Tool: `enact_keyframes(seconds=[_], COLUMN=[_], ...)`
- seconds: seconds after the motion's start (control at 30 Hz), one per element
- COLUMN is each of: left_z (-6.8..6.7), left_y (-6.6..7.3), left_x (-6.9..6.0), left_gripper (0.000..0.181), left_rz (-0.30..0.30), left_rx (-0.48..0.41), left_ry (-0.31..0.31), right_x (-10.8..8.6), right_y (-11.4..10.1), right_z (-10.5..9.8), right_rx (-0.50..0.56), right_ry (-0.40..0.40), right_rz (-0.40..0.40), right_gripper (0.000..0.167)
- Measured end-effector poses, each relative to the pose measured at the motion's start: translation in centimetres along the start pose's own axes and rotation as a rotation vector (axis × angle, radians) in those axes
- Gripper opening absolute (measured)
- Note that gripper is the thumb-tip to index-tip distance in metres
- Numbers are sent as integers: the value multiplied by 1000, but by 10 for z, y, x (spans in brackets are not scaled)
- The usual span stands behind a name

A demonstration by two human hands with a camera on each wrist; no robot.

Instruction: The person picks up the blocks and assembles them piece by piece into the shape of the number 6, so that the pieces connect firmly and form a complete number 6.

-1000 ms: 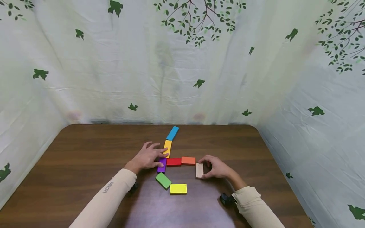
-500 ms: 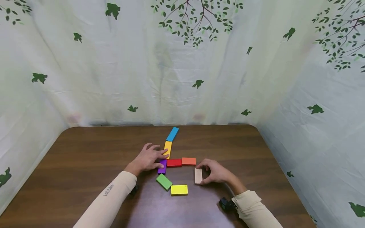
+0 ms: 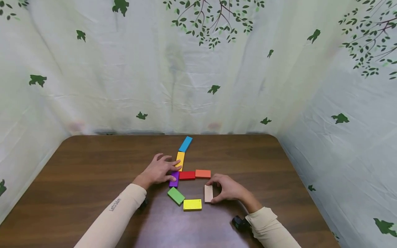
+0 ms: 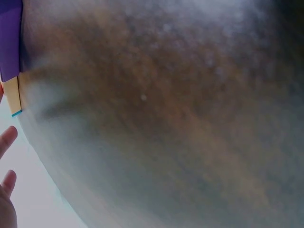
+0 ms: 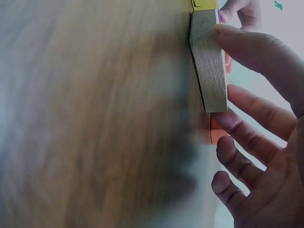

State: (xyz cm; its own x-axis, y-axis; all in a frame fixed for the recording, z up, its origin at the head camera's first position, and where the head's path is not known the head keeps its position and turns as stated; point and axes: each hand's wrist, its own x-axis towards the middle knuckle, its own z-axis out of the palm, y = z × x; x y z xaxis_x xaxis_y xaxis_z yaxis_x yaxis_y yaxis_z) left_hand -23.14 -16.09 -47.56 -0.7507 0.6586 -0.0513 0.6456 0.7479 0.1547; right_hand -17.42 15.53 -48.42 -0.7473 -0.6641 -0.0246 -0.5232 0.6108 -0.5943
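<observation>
My right hand (image 3: 228,188) pinches a plain wooden block (image 3: 208,194) by its two ends, thumb at the near end and a finger at the far end. In the right wrist view that block (image 5: 210,71) lies flat on the table, with the other fingers spread. My left hand (image 3: 157,169) rests with extended fingers on the amber block (image 3: 180,159) and its thumb on the purple block (image 3: 174,179). A red block (image 3: 187,175) and an orange block (image 3: 203,174) run right from the purple one. A yellow block (image 3: 192,205) lies left of the wooden block, apart from it.
A green block (image 3: 176,196) sits between the purple and yellow blocks. Beyond the amber block a blue block (image 3: 185,144) lies slanted. All are on a brown wooden table (image 3: 93,155), with a leaf-patterned curtain (image 3: 149,75) behind it.
My right hand has moved the wooden block toward me and a little left, from beside the orange block to near the yellow one. The left hand has stayed in place.
</observation>
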Motion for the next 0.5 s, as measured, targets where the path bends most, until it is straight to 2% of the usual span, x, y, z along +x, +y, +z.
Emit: enact_keyframes(seconds=[0.27,0.5], left_z=[-2,0], left_y=[-1,0], left_x=[-1,1], left_gripper=[58,58], left_rz=[9,-11], left_rx=[22,2], left_ry=[8,-14], right_x=[4,5], right_y=[-4,-6], right_z=[4,5], right_rx=[9,16], right_ry=[-22,-29], right_rz=[24,21], right_gripper=[51,50])
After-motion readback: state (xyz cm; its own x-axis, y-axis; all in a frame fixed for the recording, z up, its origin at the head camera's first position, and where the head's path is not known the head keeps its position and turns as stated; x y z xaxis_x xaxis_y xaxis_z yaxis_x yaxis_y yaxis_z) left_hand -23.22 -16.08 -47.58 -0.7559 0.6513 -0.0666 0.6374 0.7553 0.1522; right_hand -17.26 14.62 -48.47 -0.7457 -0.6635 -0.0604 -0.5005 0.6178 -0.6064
